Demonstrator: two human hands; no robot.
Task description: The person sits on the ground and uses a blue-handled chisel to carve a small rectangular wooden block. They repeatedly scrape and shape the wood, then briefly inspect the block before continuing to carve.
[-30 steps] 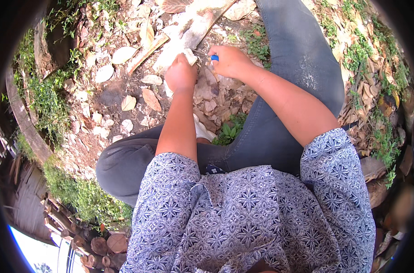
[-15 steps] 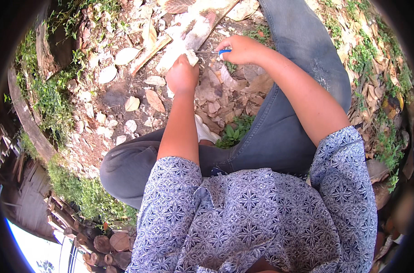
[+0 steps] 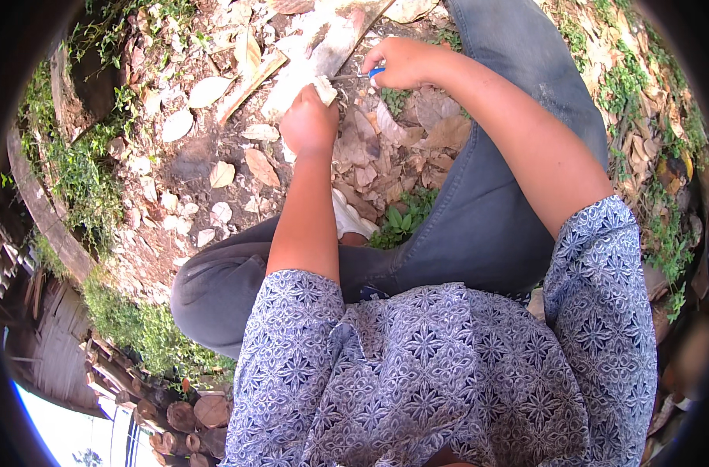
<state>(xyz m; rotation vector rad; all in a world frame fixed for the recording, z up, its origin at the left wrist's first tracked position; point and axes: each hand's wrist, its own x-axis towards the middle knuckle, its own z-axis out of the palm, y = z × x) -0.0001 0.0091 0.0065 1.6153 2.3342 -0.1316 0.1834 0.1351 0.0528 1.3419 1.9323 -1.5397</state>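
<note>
Blue-and-white patterned cloth is being worn as a shirt point(image 3: 424, 350), the whole foreground being filled by it. Dark grey trousers point(image 3: 518, 101) are being worn below, one leg being stretched forward on the right and the other being bent on the left. Between the legs, a low green plant point(image 3: 401, 220) is being bordered by dry brown leaves point(image 3: 444, 132).

Farther out, a small whitish piece point(image 3: 325, 89) is being gripped in the closed left hand point(image 3: 309, 124), one end being left exposed above the fist. In the curled fingers of the right hand point(image 3: 405, 62), a tool point(image 3: 377, 71) with a blue-and-white handle is being held, its thin grey shaft being pointed leftward at the whitish piece. Whether the two are touching cannot be told. The hands are being held near each other but apart.

Just beyond, a pale board point(image 3: 339, 48) is being washed out by bright light. Beside it, a strip of wood point(image 3: 251, 87) is being surrounded by scattered leaves. Toward the lower left rim, cut logs point(image 3: 181, 416) are being seen stacked behind leafy shrubs point(image 3: 152, 335).
</note>
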